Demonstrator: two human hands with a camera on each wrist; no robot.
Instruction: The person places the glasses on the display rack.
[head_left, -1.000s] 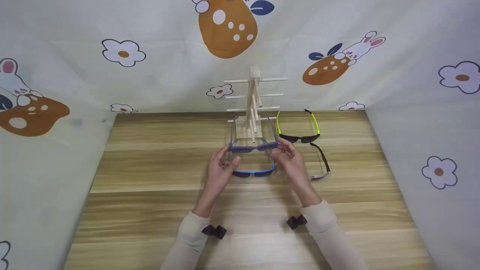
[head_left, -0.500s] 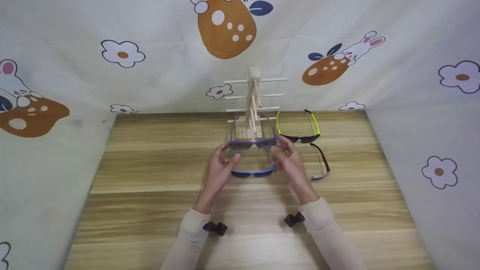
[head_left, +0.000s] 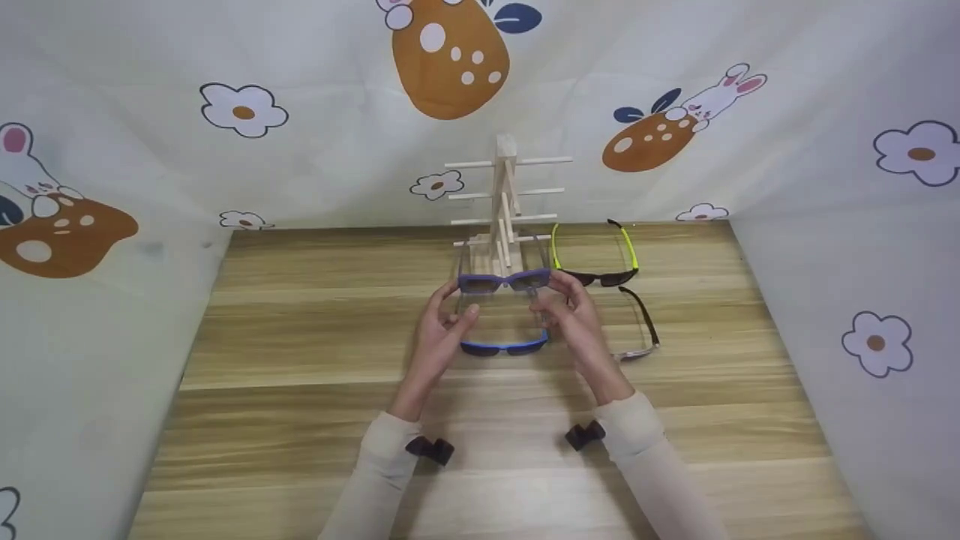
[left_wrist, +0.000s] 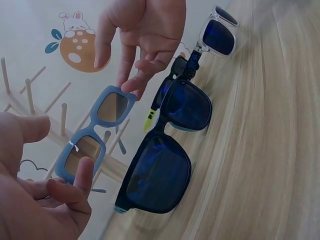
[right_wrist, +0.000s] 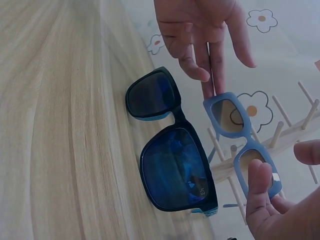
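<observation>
Pale blue sunglasses (head_left: 480, 283) sit at the lowest pegs of a wooden display stand (head_left: 504, 161), lenses facing the person. My left hand (head_left: 441, 330) touches the left corner of their frame with extended fingers, its thumb held apart. At the opposite corner, my right hand (head_left: 583, 322) touches the frame in the same way, thumb also away. Dark sunglasses with a bright blue top edge (head_left: 504, 349) lie on the table in front, below both hands; the wrist views show their dark blue lenses (left_wrist: 160, 170) up close. The far temple ends of the pale pair are hard to make out.
Yellow-templed sunglasses (head_left: 632, 247) lie right of the stand. Nearer, white-framed sunglasses with dark temples (head_left: 646, 319) are partly hidden by my right hand. The wooden table (head_left: 315, 315) meets patterned cloth walls (head_left: 337, 150) at the back and sides.
The pale blue sunglasses have moved slightly back toward the stand, with both hands following at the frame corners. The other sunglasses stay in place.
</observation>
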